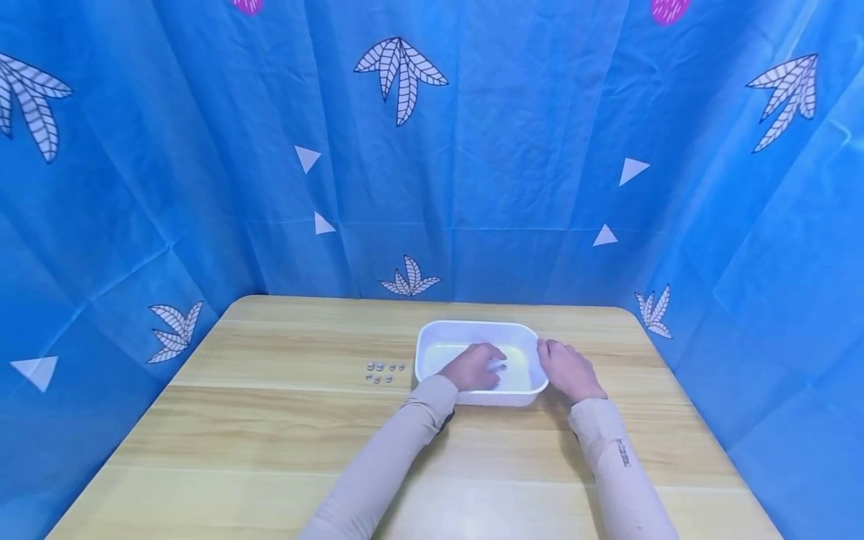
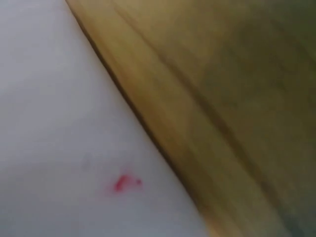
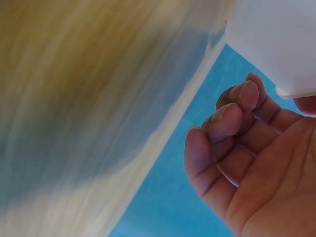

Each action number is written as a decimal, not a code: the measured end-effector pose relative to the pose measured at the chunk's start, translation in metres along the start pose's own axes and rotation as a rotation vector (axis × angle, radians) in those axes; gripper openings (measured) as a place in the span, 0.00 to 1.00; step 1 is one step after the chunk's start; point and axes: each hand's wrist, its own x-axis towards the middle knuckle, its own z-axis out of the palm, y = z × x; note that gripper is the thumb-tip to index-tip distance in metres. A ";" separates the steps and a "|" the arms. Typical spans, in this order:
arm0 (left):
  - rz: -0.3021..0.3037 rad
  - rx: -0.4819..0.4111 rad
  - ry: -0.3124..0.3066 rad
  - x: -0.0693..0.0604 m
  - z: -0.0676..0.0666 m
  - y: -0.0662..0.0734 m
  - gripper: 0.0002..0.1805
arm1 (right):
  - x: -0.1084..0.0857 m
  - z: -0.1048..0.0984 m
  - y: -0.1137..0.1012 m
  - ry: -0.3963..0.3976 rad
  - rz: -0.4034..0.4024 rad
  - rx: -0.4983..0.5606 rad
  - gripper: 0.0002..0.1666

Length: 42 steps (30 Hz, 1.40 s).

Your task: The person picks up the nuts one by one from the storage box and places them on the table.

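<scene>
My left hand (image 1: 475, 368) reaches into a white plastic basin (image 1: 484, 398) from its left side. Its thumb and forefinger stand apart beside a small shiny metal piece (image 1: 503, 367) on the basin floor; what kind it is, I cannot make out. At the basin's right end, my right hand (image 1: 570, 370) grips the rim. In the right wrist view, curled fingers (image 3: 222, 123) show under the basin's pale wall (image 3: 271, 44). The left wrist view holds only basin wall (image 2: 59, 98) with a red mark (image 2: 126, 182) and wood; no hand shows there.
Several small shiny metal pieces (image 1: 379, 367) lie in loose rows on the wooden table (image 1: 270, 420), left of the basin. Blue patterned cloth (image 1: 520, 150) hangs behind the table and along both sides.
</scene>
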 end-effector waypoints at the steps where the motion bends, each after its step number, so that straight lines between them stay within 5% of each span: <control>1: 0.031 0.010 -0.015 0.000 0.000 0.000 0.24 | 0.000 -0.001 0.000 0.004 -0.003 -0.001 0.36; 6: 0.137 0.034 -0.055 0.000 -0.001 0.000 0.20 | -0.001 -0.003 -0.002 0.008 -0.002 0.004 0.37; 15: 0.077 0.031 -0.052 -0.003 -0.001 -0.001 0.13 | -0.002 -0.002 -0.003 0.027 -0.013 0.005 0.35; 23: 0.139 0.086 -0.070 0.003 0.003 -0.007 0.15 | -0.001 0.001 -0.001 0.014 -0.008 0.008 0.36; 32: 0.118 0.131 -0.045 0.003 -0.002 -0.002 0.08 | 0.000 0.000 0.001 0.030 -0.015 0.007 0.37; 42: -0.005 0.125 -0.016 -0.001 -0.002 -0.002 0.07 | -0.001 0.001 0.000 0.014 -0.009 0.014 0.37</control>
